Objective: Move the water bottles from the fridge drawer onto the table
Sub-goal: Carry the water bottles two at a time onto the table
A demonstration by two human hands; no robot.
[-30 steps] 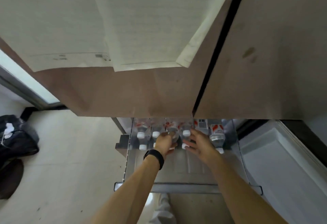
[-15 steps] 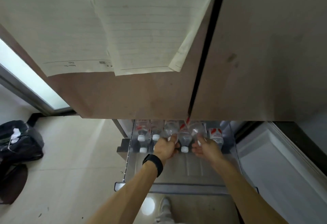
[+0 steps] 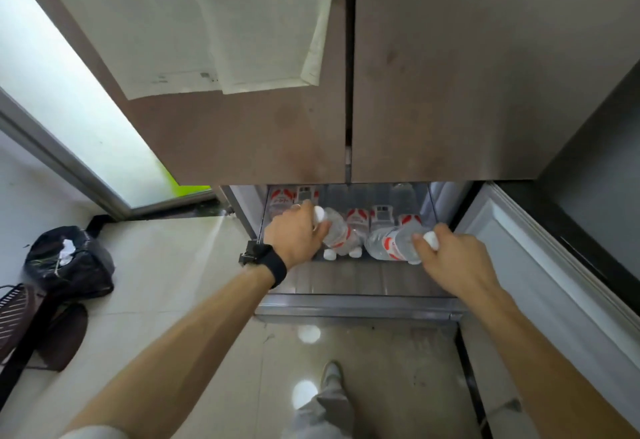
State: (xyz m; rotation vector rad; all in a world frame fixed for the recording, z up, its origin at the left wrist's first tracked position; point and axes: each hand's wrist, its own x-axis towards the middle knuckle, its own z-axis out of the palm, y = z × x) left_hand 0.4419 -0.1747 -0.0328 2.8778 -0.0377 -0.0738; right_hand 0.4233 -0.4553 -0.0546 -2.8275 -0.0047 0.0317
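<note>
a black bag [image 3: 69,262] is sitting on the floor at the far left of the frame. at lower centre the fridge drawer [image 3: 360,303] is standing pulled out. the left hand [image 3: 294,237], with a black wristband [image 3: 272,263], is closing its fingers around the neck of a tilted water bottle [image 3: 337,234]. behind, more bottles [image 3: 381,213] are lying in a row. further right, the right hand [image 3: 450,258] is gripping a second bottle [image 3: 393,244] near its white cap.

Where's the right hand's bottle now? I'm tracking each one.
In the head view, the right hand holds its water bottle tilted over the open fridge drawer, right of the left hand's bottle.
</note>
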